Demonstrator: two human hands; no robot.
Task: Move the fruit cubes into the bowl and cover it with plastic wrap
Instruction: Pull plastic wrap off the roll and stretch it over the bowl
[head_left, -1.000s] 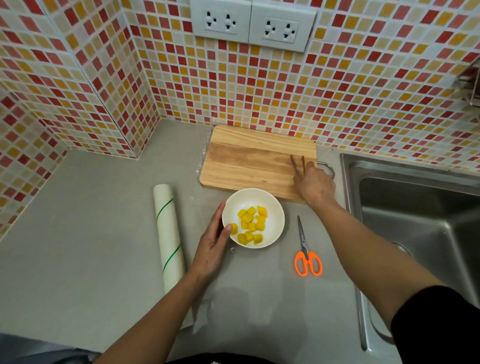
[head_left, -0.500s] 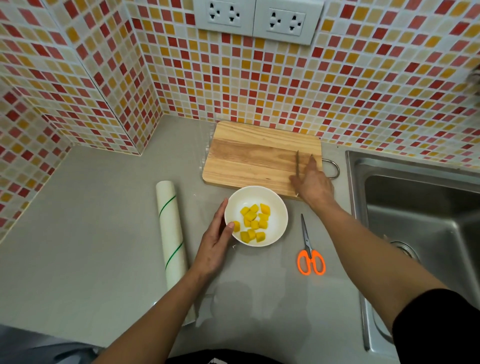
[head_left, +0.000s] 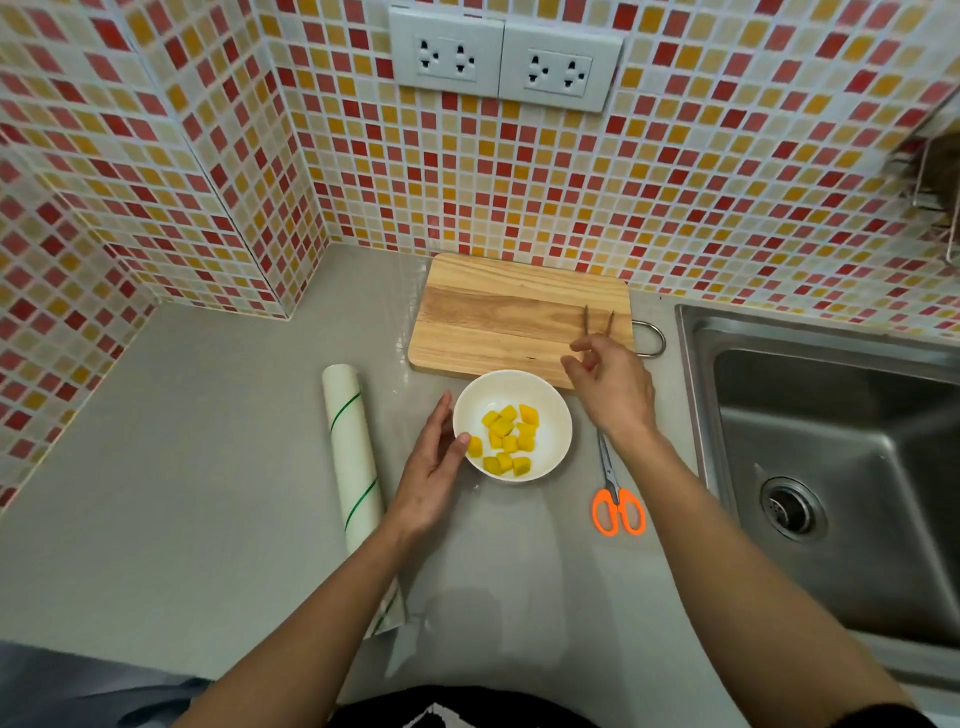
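A white bowl (head_left: 550, 410) stands on the grey counter just in front of a wooden cutting board (head_left: 498, 317). Several yellow fruit cubes (head_left: 506, 439) lie inside it. My left hand (head_left: 428, 478) grips the bowl's left rim, with the thumb hooked over the edge. My right hand (head_left: 613, 387) hovers over the board's near right corner, fingers apart. Brown tongs (head_left: 598, 319) lie on the board, prongs spread, with their near end at my fingertips. A roll of plastic wrap (head_left: 349, 447), white with green lines, lies left of the bowl.
Orange-handled scissors (head_left: 617, 501) lie right of the bowl, partly under my right forearm. A steel sink (head_left: 831, 441) fills the right side. Tiled walls close off the back and left, with wall sockets (head_left: 501, 65) above the board.
My right hand has drawn back toward me off the tongs, which now lie on the board with prongs spread. My left hand stays on the bowl.
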